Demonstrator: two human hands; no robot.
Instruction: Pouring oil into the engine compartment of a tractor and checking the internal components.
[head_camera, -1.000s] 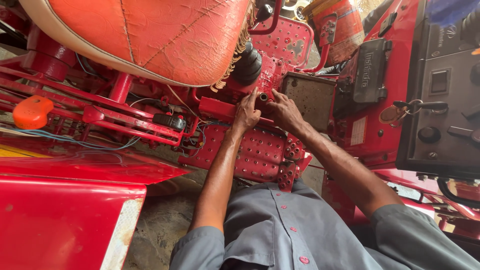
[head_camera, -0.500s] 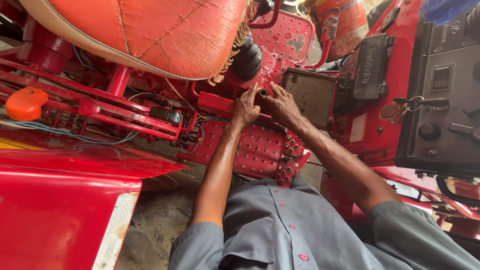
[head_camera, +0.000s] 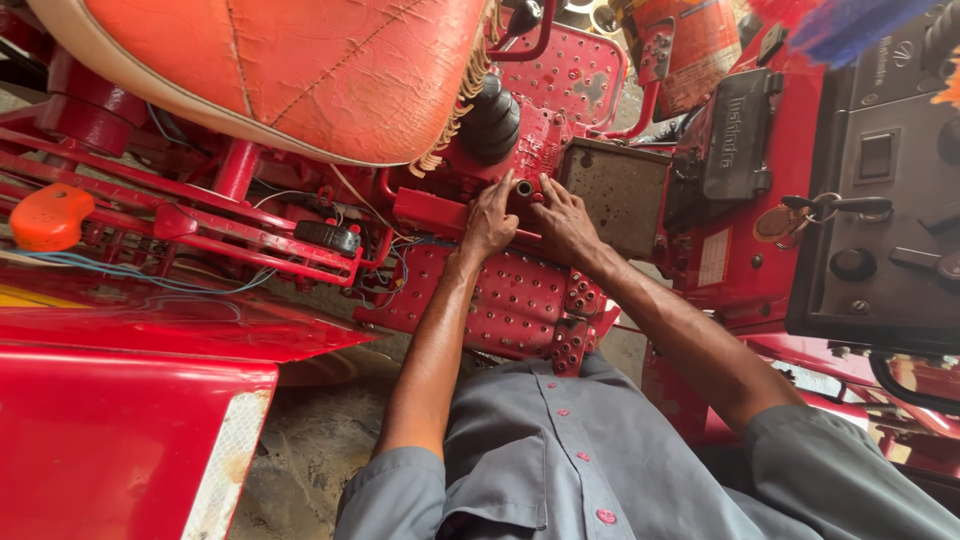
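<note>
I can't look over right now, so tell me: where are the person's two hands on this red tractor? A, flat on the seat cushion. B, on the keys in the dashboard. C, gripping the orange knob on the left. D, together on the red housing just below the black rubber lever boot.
D: the left hand and right hand meet on the red housing just under the black rubber lever boot, far from the orange knob.

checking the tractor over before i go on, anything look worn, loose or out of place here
The orange seat cover is cracked, and its fringe is frayed at the edge. Thin blue wires hang loose over the red frame below the orange knob. Both hands, left and right, rest on the red housing.
</note>
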